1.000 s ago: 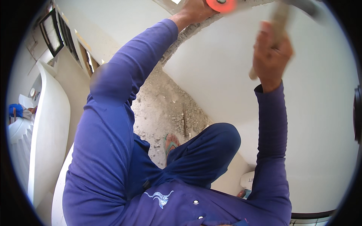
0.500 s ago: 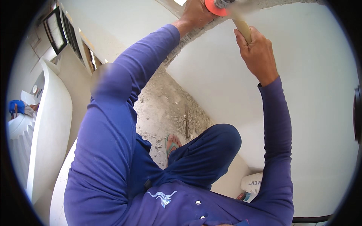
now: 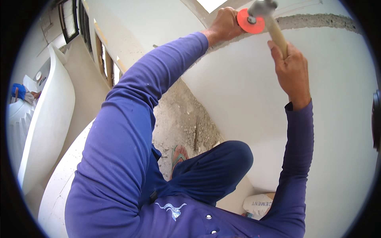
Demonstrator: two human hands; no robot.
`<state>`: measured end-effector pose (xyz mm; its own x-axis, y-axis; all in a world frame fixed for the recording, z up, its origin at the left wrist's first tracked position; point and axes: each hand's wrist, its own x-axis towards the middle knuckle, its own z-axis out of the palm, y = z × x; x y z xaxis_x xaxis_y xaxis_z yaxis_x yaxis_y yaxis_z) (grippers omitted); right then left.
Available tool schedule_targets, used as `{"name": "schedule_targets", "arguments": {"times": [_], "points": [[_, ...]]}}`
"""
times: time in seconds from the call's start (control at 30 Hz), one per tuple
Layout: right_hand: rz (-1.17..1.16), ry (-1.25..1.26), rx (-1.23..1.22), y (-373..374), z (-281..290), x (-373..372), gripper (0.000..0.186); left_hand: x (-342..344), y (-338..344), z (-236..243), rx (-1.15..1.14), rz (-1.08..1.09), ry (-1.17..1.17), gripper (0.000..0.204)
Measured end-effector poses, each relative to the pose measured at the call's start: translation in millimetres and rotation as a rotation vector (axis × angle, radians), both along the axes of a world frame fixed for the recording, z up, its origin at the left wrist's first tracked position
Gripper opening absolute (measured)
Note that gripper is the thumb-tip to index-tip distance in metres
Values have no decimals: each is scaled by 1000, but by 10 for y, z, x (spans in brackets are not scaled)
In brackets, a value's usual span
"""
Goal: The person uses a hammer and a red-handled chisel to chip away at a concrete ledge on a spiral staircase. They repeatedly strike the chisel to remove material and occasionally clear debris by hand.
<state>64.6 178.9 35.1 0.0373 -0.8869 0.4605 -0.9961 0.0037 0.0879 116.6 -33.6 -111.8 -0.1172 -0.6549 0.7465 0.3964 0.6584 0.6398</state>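
At the top of the view my left hand (image 3: 225, 25) is closed round a chisel whose round orange-red hand guard (image 3: 254, 27) faces me; its shaft and tip are hidden behind the guard and hand. My right hand (image 3: 293, 75) grips the wooden handle of a hammer (image 3: 276, 36). The metal hammer head, slightly blurred, hangs over the upper edge of the guard, close to the chisel's struck end; whether they touch I cannot tell. Both hands are raised against the pale wall (image 3: 242, 87), beside a rough grey chased groove (image 3: 317, 23).
Dusty rubble (image 3: 178, 107) covers the floor around my sandalled foot (image 3: 179, 154). A white sack (image 3: 258, 204) with dark lettering lies by the wall at the lower right. To the left curves a white panel edge (image 3: 51, 111), with window frames (image 3: 68, 20) beyond.
Both hands appear lower and further right in the view, which has also shifted. The orange-red guard and hammer head now show more fully, with more of the groove visible.
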Motion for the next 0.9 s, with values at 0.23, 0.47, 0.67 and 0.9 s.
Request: {"name": "schedule_targets", "arguments": {"times": [0.23, 0.47, 0.67, 0.9], "points": [[605, -618, -458, 290, 51, 94, 39, -107, 141, 95, -21, 6, -30, 21], [-72, -266, 47, 85, -111, -28, 43, -148, -102, -709, 67, 166, -366, 35], [203, -809, -585, 654, -183, 144, 52, 75, -232, -475, 69, -51, -274, 26], [169, -1044, -423, 697, -813, -198, 50, 398, 74, -22, -13, -193, 113, 11]]}}
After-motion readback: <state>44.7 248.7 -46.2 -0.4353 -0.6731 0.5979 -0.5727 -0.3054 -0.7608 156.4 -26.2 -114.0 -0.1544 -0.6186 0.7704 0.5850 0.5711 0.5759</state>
